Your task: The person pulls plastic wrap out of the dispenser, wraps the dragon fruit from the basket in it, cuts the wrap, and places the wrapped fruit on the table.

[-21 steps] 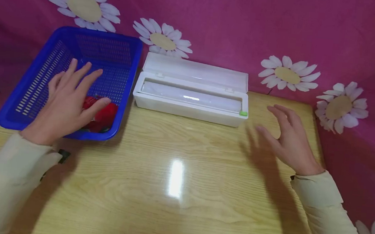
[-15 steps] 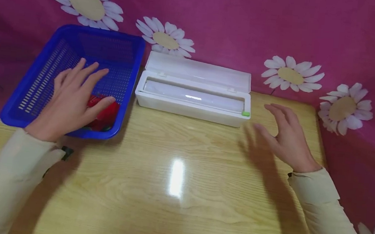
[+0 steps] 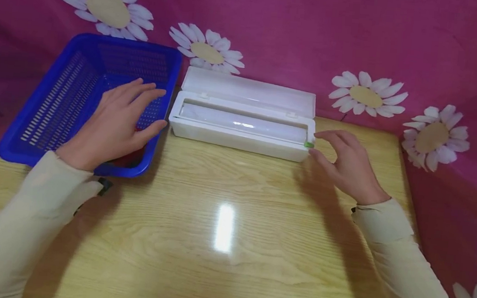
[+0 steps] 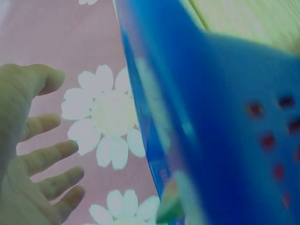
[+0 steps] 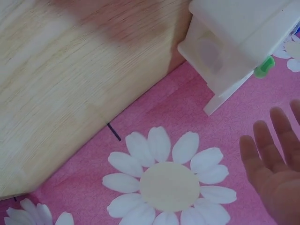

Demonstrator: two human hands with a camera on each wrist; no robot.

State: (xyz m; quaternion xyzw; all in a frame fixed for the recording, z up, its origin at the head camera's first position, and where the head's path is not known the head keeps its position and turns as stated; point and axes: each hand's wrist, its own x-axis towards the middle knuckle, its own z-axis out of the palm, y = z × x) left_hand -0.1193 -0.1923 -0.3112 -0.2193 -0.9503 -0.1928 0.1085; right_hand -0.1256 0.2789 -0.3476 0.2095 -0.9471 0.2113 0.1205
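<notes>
Both hands, left [image 3: 115, 121] and right [image 3: 347, 165], hovered open-fingered flanking the long white plastic dispenser box [image 3: 240, 128], its length spanning between them, right nearer.

On the table [image 3: 222, 242], the basket [image 3: 55, 104] sits at ten o'clock and the long box [image 3: 240, 130] at twelve, just beside it. The box's lid [image 3: 248, 89] stands open behind it. The left hand [image 3: 114, 126] is over the basket's near right corner. The right hand [image 3: 349, 166] is at two o'clock, by the box's right end.
</notes>
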